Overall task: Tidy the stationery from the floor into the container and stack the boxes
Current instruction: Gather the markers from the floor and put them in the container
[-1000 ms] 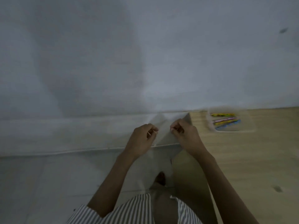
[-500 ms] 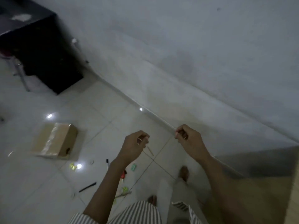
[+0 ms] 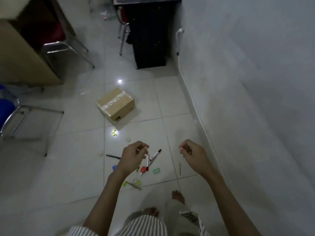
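Two hands are held above the floor point(image 3: 68, 167). A thin stick point(image 3: 141, 148) is pinched by the left hand point(image 3: 134, 155); the right hand point(image 3: 191, 155) is curled, its hold unclear. Markers point(image 3: 154, 156) and an eraser point(image 3: 156, 170) are scattered beneath, a box point(image 3: 115, 103) beyond.

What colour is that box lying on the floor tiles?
The cardboard box is brown, with a shiny clear tape strip over its top; head view.

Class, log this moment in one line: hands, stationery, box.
left hand: pinches thin item | right hand: pinches small item | stationery: scattered on floor | cardboard box: floor
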